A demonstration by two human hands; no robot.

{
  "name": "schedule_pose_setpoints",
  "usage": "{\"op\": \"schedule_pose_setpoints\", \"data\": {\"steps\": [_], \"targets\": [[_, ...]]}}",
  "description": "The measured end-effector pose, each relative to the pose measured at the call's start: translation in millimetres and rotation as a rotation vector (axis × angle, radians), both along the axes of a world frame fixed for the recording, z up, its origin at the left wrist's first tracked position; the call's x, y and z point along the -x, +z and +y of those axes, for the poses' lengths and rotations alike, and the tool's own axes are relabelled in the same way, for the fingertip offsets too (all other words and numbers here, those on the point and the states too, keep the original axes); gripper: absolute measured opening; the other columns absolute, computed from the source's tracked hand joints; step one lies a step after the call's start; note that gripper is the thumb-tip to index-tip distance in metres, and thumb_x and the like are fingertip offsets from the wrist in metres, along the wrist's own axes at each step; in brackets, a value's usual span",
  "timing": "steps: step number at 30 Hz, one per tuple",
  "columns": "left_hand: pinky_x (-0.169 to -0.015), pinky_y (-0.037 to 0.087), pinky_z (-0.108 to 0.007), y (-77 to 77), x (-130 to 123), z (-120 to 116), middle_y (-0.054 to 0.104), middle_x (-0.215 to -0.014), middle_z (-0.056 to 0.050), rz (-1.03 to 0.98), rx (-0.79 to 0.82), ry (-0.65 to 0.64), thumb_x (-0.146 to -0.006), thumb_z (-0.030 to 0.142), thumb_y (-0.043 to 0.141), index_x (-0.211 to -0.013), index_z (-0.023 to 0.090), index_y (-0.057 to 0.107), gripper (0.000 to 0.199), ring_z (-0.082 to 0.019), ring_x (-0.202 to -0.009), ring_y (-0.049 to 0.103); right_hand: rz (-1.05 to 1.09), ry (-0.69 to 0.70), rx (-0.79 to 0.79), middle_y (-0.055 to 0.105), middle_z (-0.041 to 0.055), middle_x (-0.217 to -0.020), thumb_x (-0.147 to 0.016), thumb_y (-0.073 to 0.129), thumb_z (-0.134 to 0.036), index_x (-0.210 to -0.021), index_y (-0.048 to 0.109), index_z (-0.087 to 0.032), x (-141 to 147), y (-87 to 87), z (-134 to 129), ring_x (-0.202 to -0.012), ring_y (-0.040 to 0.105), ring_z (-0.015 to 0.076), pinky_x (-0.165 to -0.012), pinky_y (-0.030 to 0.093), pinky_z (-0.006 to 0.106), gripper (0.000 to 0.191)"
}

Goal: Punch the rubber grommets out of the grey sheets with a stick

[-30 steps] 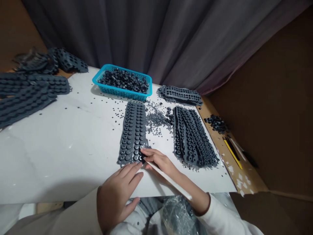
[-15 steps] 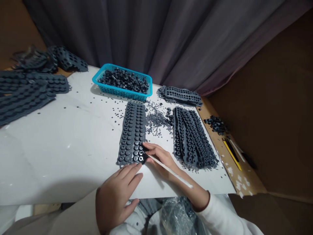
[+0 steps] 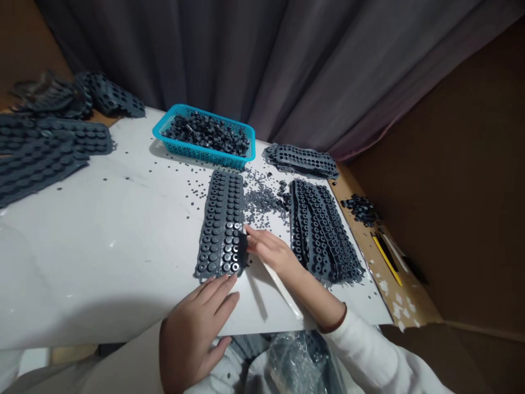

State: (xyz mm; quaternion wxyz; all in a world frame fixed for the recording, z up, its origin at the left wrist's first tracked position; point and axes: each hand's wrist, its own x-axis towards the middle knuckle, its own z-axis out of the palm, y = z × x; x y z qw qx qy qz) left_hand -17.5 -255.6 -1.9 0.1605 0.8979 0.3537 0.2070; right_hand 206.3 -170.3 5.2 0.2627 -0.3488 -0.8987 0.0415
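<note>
A dark grey rubber sheet (image 3: 217, 219) with rows of round raised studs lies lengthwise in front of me. My left hand (image 3: 200, 317) has its fingers stretched out, and the fingertips touch the sheet's near edge. At the sheet's right edge, my right hand (image 3: 270, 251) pinches a thin white stick-like tool (image 3: 283, 290). Its tail slants down toward the table's front edge; the working tip is hidden by my fingers. To the right of the sheet, small grey discs (image 3: 262, 201) are scattered in a heap.
A blue basket (image 3: 197, 150) full of small dark rubber pieces stands at the back. Stacked studded sheets (image 3: 324, 230) lie on the right, perforated sheets (image 3: 303, 160) behind them. More sheets (image 3: 36, 158) pile up at left. A yellow cutter (image 3: 386, 258) rests on the cardboard at right.
My right hand has slid a little farther up the sheet's right edge, and the white tool's tail has swung left. My left hand stays at the near edge.
</note>
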Motion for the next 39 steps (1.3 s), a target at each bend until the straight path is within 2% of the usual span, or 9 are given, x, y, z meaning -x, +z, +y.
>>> {"op": "schedule_pose_setpoints", "data": {"steps": [2,6,11,15,19,23,26,33,39], "targets": [[-0.099,0.042,-0.046,-0.2,-0.3,-0.2,0.048,-0.137,-0.012,0.001,0.0,0.001,-0.073,0.017,0.052,-0.118,0.016,0.055,0.045,-0.03,-0.121,0.047,0.116,-0.065,0.082,0.063,0.0176,-0.119,-0.093,0.049,-0.021,-0.101,0.057,-0.017,0.2,-0.3,1.0,-0.103,0.064,0.0196,-0.085,0.056,0.035,0.012],[-0.1,0.041,-0.044,-1.8,-0.3,-0.3,0.048,-0.137,-0.011,0.0,0.008,-0.005,-0.071,0.015,0.053,-0.119,0.017,0.053,0.048,-0.029,-0.121,0.047,0.286,-0.014,0.321,0.061,0.0161,-0.123,-0.092,0.051,-0.032,-0.1,0.057,-0.018,3.7,-4.2,-5.1,-0.118,0.055,0.0204,-0.096,0.05,0.038,0.017],[-0.101,0.04,-0.043,-3.9,-0.1,1.0,0.048,-0.137,-0.011,-0.007,0.023,-0.004,-0.07,0.018,0.055,-0.119,0.018,0.052,0.049,-0.029,-0.12,0.048,0.329,-0.004,0.434,0.062,0.0152,-0.121,-0.092,0.051,-0.034,-0.099,0.057,-0.019,5.9,-7.9,-10.2,-0.116,0.057,0.0199,-0.097,0.049,0.039,0.018],[-0.098,0.041,-0.042,-1.8,-0.9,3.4,0.049,-0.136,-0.011,0.009,0.037,-0.013,-0.071,0.022,0.058,-0.117,0.018,0.054,0.046,-0.029,-0.118,0.049,0.312,0.042,0.404,0.062,0.0153,-0.122,-0.091,0.053,-0.03,-0.102,0.055,-0.018,5.2,-10.4,-7.2,-0.118,0.056,0.0195,-0.097,0.049,0.038,0.016],[-0.096,0.042,-0.042,0.3,-1.1,4.7,0.051,-0.134,-0.01,0.024,0.039,-0.018,-0.069,0.02,0.059,-0.116,0.017,0.055,0.047,-0.029,-0.116,0.05,0.161,0.06,0.216,0.064,0.0155,-0.119,-0.092,0.051,-0.021,-0.1,0.056,-0.018,4.1,-12.0,0.2,-0.112,0.06,0.0192,-0.091,0.054,0.035,0.01],[-0.096,0.042,-0.042,0.6,-0.8,5.1,0.051,-0.134,-0.01,0.02,0.036,-0.014,-0.068,0.02,0.059,-0.116,0.017,0.055,0.047,-0.029,-0.115,0.05,0.093,-0.115,0.104,0.059,0.016,-0.126,-0.094,0.045,-0.018,-0.105,0.055,-0.019,0.0,-8.8,7.5,-0.108,0.062,0.0196,-0.089,0.055,0.037,0.016],[-0.096,0.042,-0.042,0.7,-1.4,5.2,0.052,-0.134,-0.01,0.015,0.038,-0.001,-0.068,0.019,0.058,-0.115,0.018,0.056,0.047,-0.029,-0.115,0.05,0.201,-0.229,0.171,0.059,0.0154,-0.127,-0.094,0.046,-0.025,-0.103,0.054,-0.02,-0.9,-2.8,8.1,-0.111,0.06,0.0202,-0.091,0.053,0.038,0.014],[-0.093,0.044,-0.043,2.5,-3.1,6.8,0.055,-0.13,-0.011,0.002,0.044,0.003,-0.065,0.019,0.057,-0.112,0.018,0.057,0.047,-0.029,-0.112,0.052,0.344,-0.067,0.423,0.063,0.0152,-0.122,-0.093,0.048,-0.037,-0.097,0.055,-0.02,8.7,-0.6,1.3,-0.124,0.051,0.0214,-0.101,0.046,0.044,0.019],[-0.095,0.041,-0.042,-0.5,-1.0,7.0,0.054,-0.131,-0.01,-0.028,0.033,-0.014,-0.065,0.017,0.058,-0.115,0.017,0.055,0.05,-0.028,-0.113,0.05,0.234,-0.006,0.262,0.066,0.0154,-0.115,-0.093,0.05,-0.026,-0.097,0.056,-0.018,6.7,-12.4,10.8,-0.113,0.059,0.0198,-0.092,0.053,0.037,0.011]]}}
